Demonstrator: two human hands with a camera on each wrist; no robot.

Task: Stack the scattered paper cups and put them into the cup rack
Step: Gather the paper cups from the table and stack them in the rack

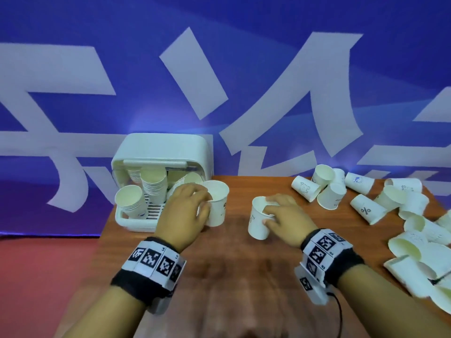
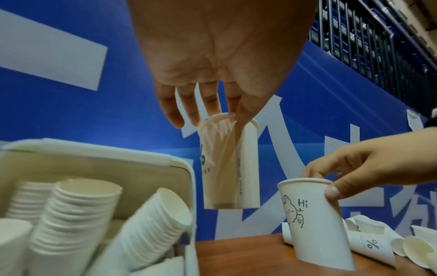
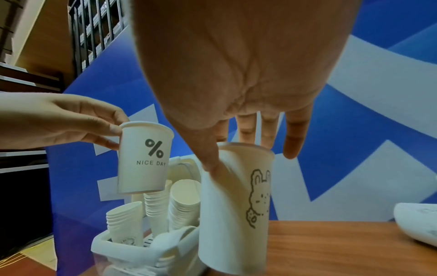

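Note:
My left hand (image 1: 206,201) pinches the rim of a white paper cup printed "% NICE DAY" (image 1: 217,206), held upright in the air just right of the white cup rack (image 1: 161,147). In the left wrist view the fingertips (image 2: 175,119) reach over that cup's (image 2: 246,168) rim. My right hand (image 1: 268,213) grips the rim of a rabbit-print cup (image 1: 257,225), thumb on the outside (image 3: 212,164). This cup (image 3: 236,214) leans slightly, its base at or just above the table. Several cup stacks (image 1: 153,189) stand in the rack.
Many loose paper cups (image 1: 366,211) lie scattered on the right side of the wooden table (image 1: 231,252), reaching its right edge. The rack sits at the table's back left corner against a blue printed wall (image 1: 244,69). Red floor (image 1: 36,276) lies beyond the left edge.

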